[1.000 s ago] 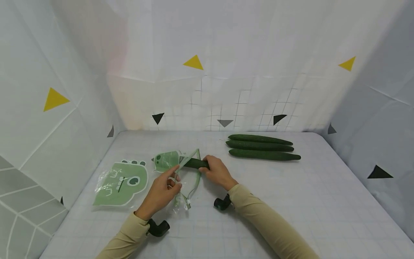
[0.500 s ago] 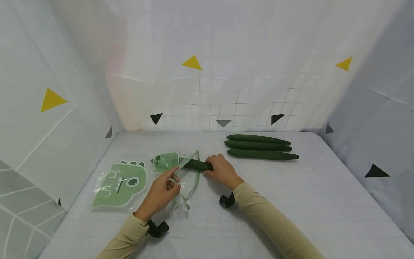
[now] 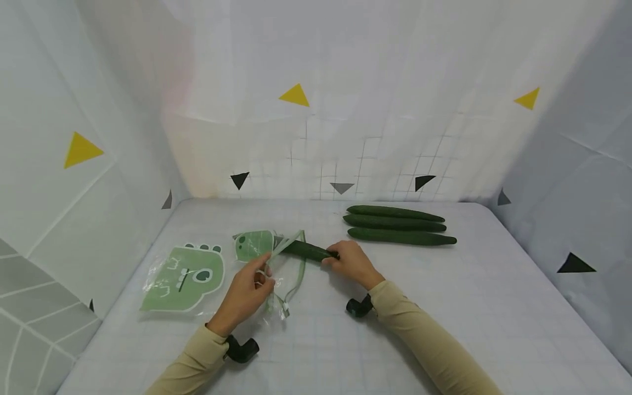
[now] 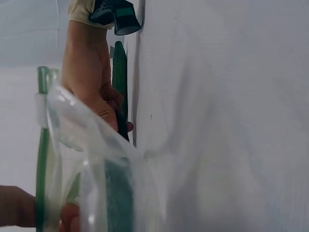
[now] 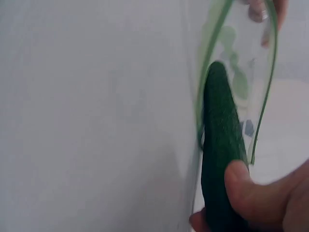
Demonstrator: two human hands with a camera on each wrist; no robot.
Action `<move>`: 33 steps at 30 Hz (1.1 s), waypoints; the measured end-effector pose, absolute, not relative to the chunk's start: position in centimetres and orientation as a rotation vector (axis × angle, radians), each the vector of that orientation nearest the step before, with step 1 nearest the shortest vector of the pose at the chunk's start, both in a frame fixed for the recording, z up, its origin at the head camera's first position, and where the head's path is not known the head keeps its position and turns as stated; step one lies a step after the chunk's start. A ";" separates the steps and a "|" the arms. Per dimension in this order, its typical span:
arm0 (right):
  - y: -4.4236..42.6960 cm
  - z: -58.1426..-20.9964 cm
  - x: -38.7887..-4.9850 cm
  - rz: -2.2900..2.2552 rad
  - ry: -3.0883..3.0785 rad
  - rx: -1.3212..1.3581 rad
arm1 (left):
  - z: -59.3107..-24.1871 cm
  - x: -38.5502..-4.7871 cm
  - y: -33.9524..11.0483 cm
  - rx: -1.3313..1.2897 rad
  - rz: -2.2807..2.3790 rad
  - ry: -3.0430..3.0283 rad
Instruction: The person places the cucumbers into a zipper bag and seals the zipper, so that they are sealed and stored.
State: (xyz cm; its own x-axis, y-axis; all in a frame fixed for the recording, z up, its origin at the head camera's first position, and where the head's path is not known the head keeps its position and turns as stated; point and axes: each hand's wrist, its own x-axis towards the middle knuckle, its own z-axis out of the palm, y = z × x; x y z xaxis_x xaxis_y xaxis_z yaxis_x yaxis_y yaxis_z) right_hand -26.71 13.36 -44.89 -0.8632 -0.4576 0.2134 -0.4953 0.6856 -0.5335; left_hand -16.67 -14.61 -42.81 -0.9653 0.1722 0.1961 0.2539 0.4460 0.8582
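In the head view, my left hand (image 3: 247, 291) pinches the green zip edge of a clear zip bag (image 3: 254, 245) with a green cartoon print. The bag's mouth stands open toward the right. My right hand (image 3: 353, 262) grips the right end of a dark green cucumber (image 3: 308, 250), whose other end is in the bag's mouth. From the right wrist, the cucumber (image 5: 219, 121) shows between thumb and fingers, its tip between the two green zip strips (image 5: 215, 41). The left wrist view shows the bag's clear film (image 4: 91, 130) in front of the cucumber.
Three more cucumbers (image 3: 402, 237) lie side by side at the back right of the white table (image 3: 444, 307). A second green cartoon bag (image 3: 185, 282) lies flat on the left. White sheet walls stand at the back and both sides.
My right hand has moved right and slightly toward me with the cucumber, and more of the cucumber shows outside the bag. My left hand has stayed nearly in place on the bag's edge.
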 end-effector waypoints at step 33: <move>6.9 -45.2 -27.0 1.335 -2.668 0.515 | -43.2 -17.2 -14.7 -0.367 -1.638 -2.591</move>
